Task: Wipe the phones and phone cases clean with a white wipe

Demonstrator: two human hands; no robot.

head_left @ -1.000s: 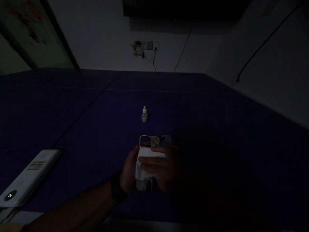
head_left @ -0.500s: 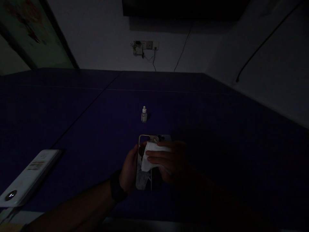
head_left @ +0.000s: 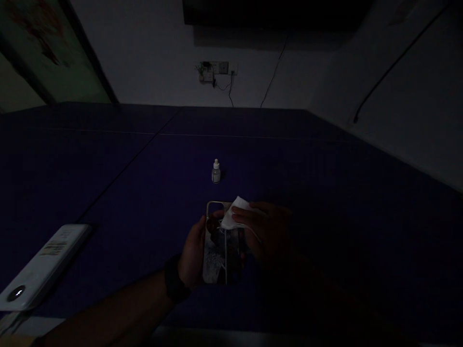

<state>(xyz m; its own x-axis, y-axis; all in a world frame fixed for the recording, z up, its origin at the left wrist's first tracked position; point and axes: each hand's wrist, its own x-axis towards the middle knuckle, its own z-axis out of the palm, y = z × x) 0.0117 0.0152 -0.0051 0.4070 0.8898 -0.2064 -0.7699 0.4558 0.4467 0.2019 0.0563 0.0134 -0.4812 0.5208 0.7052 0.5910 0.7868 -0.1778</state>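
My left hand (head_left: 193, 253), with a dark band at the wrist, is closed around the left side of a patterned phone case (head_left: 215, 260). The case has a large cut-out at its top left, through which fingers show from behind. A folded white tissue (head_left: 237, 212) is held under the fingers of my right hand (head_left: 265, 229), over the upper right part of the case. The right hand covers the case's right edge, and dim light hides much of it. Beyond the case a small dropper bottle (head_left: 216, 174) with a white top stands upright.
A white power bank (head_left: 47, 270) with a cable at its near end lies at the left on the dark blue table (head_left: 144, 193). Wall sockets (head_left: 217, 67) with cords are on the far wall, below a dark screen (head_left: 278, 14).
My right hand has moved up and to the right with the tissue, uncovering more of the case's middle. The left hand and the case stay nearly where they were.
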